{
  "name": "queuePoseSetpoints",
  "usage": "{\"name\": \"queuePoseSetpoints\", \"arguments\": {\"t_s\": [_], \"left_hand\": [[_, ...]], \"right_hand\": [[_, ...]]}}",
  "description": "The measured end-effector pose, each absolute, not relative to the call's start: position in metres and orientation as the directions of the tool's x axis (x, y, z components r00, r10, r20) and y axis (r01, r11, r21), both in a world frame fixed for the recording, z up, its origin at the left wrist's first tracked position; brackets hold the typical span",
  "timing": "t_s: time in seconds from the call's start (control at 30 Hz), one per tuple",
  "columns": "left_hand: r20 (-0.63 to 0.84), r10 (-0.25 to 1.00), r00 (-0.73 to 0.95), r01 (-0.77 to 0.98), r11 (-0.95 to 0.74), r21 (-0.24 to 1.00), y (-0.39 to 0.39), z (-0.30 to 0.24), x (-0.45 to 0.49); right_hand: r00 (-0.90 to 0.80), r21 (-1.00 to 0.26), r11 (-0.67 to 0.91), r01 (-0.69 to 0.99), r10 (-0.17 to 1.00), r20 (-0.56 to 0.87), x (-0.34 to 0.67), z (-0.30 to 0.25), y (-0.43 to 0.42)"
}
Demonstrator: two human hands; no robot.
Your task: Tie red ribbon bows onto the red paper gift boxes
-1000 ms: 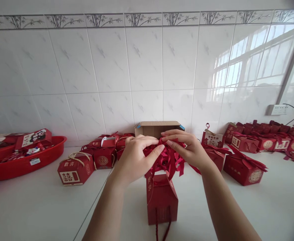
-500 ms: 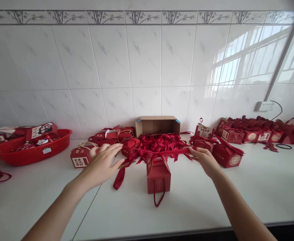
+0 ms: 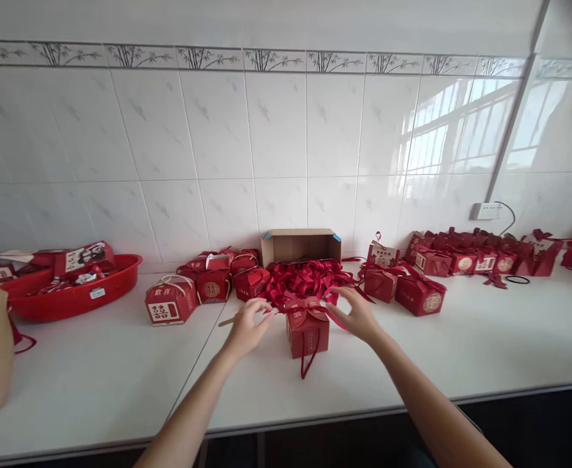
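Red box (image 3: 308, 335) under ribbon (image 3: 321, 309), contents hidden

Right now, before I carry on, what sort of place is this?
Probably an indoor packing area, perhaps for wedding favours: red gift boxes, at least one bearing a double-happiness sign, stand along the white countertop, and a heap of red ribbon lies before an open cardboard box.

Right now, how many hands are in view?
2: left hand, left of the nearest red box; right hand, right of it. Others may be hidden.
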State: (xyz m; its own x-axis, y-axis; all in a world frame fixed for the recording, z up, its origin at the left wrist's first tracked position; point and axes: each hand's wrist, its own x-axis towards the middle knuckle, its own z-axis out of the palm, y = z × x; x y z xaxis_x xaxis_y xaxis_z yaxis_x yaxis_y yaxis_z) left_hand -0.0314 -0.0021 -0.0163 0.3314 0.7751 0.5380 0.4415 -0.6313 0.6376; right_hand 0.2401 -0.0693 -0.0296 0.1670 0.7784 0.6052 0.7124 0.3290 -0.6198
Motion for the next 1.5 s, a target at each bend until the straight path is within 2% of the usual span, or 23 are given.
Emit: {"name": "queuePoseSetpoints", "arguments": {"t_s": [0.1, 0.17, 0.37, 0.63, 0.73, 0.93, 1.1, 1.27, 1.5], "left_hand": [[0.536, 0.778, 0.327, 0.383, -0.628, 0.678, 0.002, -0.024, 0.005], [0.523, 0.791, 0.317, 0.363, -0.61, 0.704, 0.003, -0.03, 0.02], [0.498, 0.806, 0.32, 0.35, -0.59, 0.728, 0.002, -0.036, 0.027], [0.423, 0.811, 0.404, 0.365, -0.567, 0.739, -0.008, -0.027, 0.019], [0.397, 0.807, 0.437, 0.356, -0.561, 0.747, -0.016, -0.021, 0.015], [0.337, 0.813, 0.474, 0.339, -0.522, 0.783, -0.025, -0.016, 0.009], [0.292, 0.863, 0.413, 0.398, -0.459, 0.794, -0.023, -0.017, 0.007], [0.232, 0.881, 0.413, 0.426, -0.411, 0.806, -0.018, -0.018, 0.007], [0.15, 0.883, 0.445, 0.468, -0.372, 0.801, -0.013, -0.014, -0.004]], "right_hand": [[0.047, -0.641, 0.324, 0.696, 0.87, 0.49, 0.209, -0.022, -0.066], [0.047, -0.651, 0.294, 0.7, 0.89, 0.453, 0.197, -0.022, -0.066], [0.139, -0.644, 0.238, 0.727, 0.868, 0.478, 0.185, -0.029, -0.069], [0.062, -0.651, 0.295, 0.7, 0.882, 0.467, 0.186, -0.022, -0.08], [0.097, -0.692, 0.262, 0.673, 0.896, 0.434, 0.193, -0.022, -0.082], [0.235, -0.847, 0.086, 0.525, 0.942, 0.241, 0.203, -0.028, -0.079], [0.141, -0.936, 0.03, 0.351, 0.986, 0.084, 0.209, -0.029, -0.08], [0.03, -0.967, 0.088, 0.24, 0.995, 0.098, 0.213, -0.028, -0.083], [0.042, -0.951, 0.175, 0.256, 0.98, 0.192, 0.218, -0.031, -0.088]]}}
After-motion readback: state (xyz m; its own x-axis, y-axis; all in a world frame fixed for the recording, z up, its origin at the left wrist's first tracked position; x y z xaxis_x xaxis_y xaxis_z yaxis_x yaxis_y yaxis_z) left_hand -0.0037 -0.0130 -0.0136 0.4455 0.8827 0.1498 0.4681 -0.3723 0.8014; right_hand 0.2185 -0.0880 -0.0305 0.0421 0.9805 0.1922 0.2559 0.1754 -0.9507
